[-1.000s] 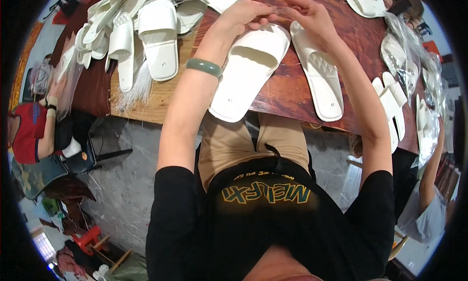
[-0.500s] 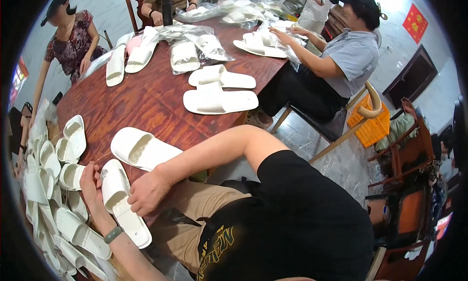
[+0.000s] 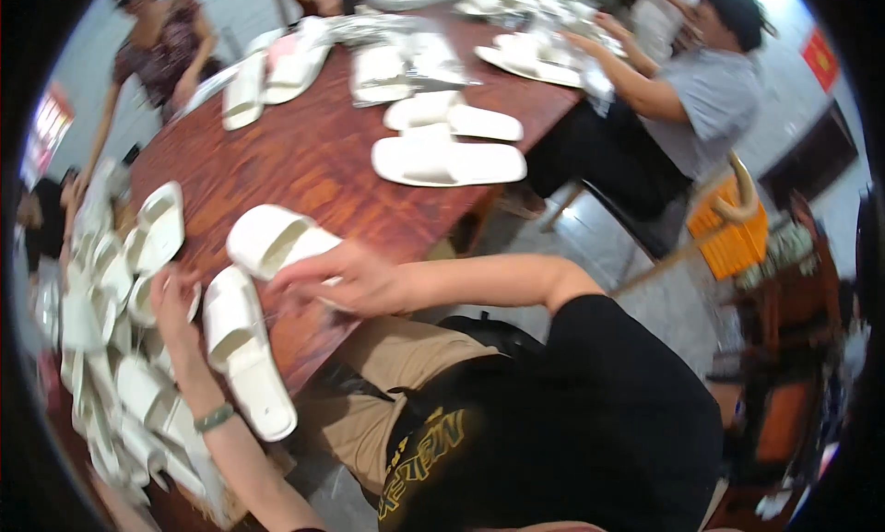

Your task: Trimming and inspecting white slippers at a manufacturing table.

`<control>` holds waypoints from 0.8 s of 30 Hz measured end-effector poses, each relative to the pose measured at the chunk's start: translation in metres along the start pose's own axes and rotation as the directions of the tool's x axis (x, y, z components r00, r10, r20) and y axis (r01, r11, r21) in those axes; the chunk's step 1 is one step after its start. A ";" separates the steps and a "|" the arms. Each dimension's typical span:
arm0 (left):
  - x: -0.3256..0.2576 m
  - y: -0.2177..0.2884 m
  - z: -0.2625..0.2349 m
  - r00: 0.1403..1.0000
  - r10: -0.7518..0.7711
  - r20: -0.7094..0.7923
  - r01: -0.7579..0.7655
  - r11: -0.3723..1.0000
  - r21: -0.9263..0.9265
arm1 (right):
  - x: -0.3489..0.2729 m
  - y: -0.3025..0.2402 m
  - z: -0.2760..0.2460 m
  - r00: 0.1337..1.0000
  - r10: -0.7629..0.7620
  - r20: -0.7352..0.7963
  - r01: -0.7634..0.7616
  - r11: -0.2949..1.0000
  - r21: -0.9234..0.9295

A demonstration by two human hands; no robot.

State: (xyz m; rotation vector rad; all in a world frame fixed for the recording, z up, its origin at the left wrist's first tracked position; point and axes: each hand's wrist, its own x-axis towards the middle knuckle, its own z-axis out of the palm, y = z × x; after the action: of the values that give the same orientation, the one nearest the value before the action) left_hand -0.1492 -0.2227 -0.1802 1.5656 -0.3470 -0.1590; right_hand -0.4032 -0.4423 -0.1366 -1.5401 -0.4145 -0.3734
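A white slipper (image 3: 244, 334) lies lengthwise near me on the table's edge, between my hands. Beside its strap end, my left hand (image 3: 175, 306) has bent fingers, slightly apart, next to the slipper pile; no object shows in it. My right hand (image 3: 346, 278) is smeared by motion, and its fingers point left, close to a second white slipper (image 3: 267, 237). That hand covers part of this slipper's heel end; whether it touches it or holds anything is unclear.
A heap of white slippers (image 3: 143, 384) fills the left side. Farther off on the wooden table (image 3: 304, 159) lie a slipper pair (image 3: 452, 160) and bagged slippers (image 3: 383, 71). One co-worker (image 3: 701, 99) sits at right handling slippers; others are across the table. An orange crate (image 3: 728, 228) stands at right.
My right hand has lifted off the near slipper and moved right, toward the second one. My left hand stays beside the near slipper. The whole view has shifted slightly.
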 end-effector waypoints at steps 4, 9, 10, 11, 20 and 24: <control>0.014 0.023 0.014 0.951 -0.079 0.299 -0.004 0.964 0.267 | 0.000 0.003 -0.019 0.945 0.270 -0.185 -0.290 0.952 -0.094; 0.011 0.054 0.073 0.799 0.053 0.599 -0.239 0.942 0.236 | -0.008 0.031 -0.038 0.909 0.229 -0.349 -0.315 0.925 -0.215; 0.009 0.052 0.083 0.814 -0.069 0.577 -0.061 0.977 0.203 | -0.010 0.031 -0.039 0.899 0.263 -0.349 -0.358 0.902 -0.242; 0.012 0.049 0.086 0.811 -0.178 0.557 0.106 0.981 0.159 | -0.009 0.025 -0.039 0.892 0.286 -0.350 -0.389 0.879 -0.275; 0.056 -0.012 0.079 0.862 -0.050 0.504 -0.133 0.938 0.320 | 0.042 0.062 -0.027 0.963 0.251 -0.099 -0.152 0.203 -0.967; 0.043 -0.026 0.065 0.827 0.054 0.559 -0.224 0.945 0.240 | 0.081 0.125 -0.010 0.994 0.097 -0.052 -0.063 0.115 -0.991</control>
State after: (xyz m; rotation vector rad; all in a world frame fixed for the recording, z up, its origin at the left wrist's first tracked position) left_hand -0.1262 -0.2985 -0.2033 1.7654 -0.9775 -0.4634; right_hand -0.2716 -0.4498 -0.2070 -2.9569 0.0019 -0.6098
